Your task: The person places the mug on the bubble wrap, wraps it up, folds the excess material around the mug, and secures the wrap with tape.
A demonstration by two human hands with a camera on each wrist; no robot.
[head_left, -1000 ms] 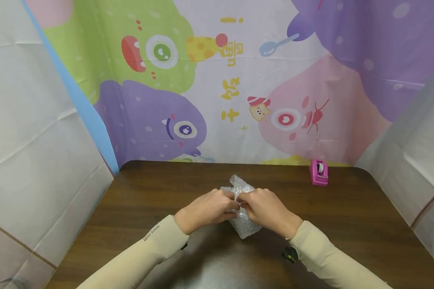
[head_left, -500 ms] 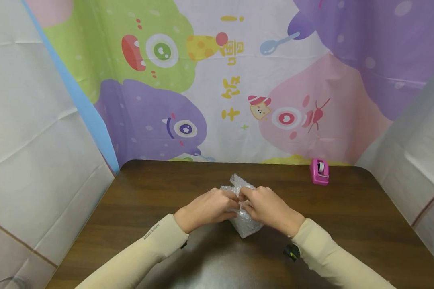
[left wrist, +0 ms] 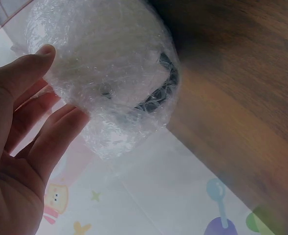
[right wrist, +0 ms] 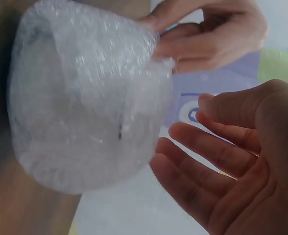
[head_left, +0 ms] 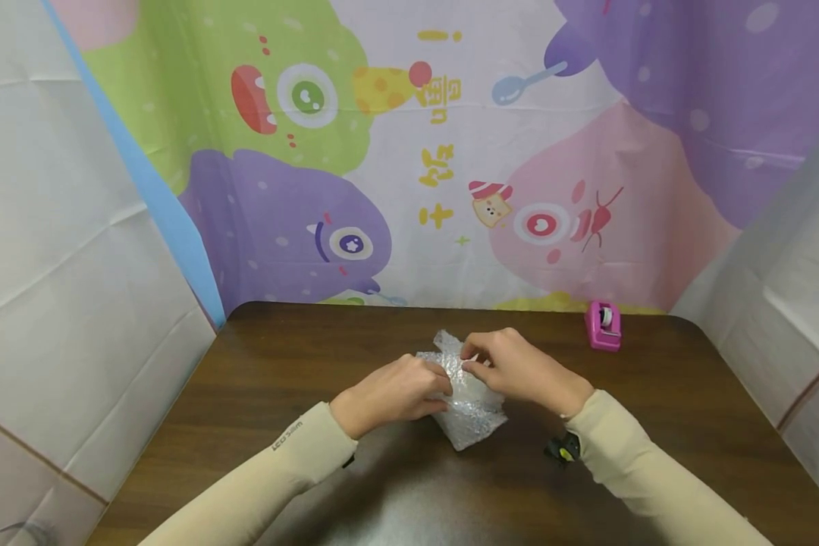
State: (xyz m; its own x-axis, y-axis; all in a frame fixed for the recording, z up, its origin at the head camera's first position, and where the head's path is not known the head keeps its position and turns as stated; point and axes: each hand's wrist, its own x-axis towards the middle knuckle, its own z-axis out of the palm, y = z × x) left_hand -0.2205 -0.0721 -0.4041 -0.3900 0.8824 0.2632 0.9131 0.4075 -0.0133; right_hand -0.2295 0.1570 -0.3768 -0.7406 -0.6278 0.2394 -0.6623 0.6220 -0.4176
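A bundle in clear bubble wrap (head_left: 469,423) stands on the table before me. Through the film in the left wrist view, the wrapped bundle (left wrist: 109,63) shows something pale with a dark curved patch; its kind cannot be told. My left hand (head_left: 399,390) pinches the upper edge of the wrap between thumb and fingers, as the right wrist view also shows. My right hand (head_left: 525,371) hovers at the bundle's right upper side. In the right wrist view its fingers (right wrist: 212,152) are loosely bent and spread, with nothing between them.
A pink tape dispenser (head_left: 604,326) stands near the back right of the dark wooden table (head_left: 280,364). Behind it hangs a cloth printed with cartoon monsters (head_left: 416,265). Pale cloth walls (head_left: 95,265) flank both sides.
My right hand has let go of the wrap and moved up and to the right. More of the bundle's top now shows. The left hand has stayed in place.
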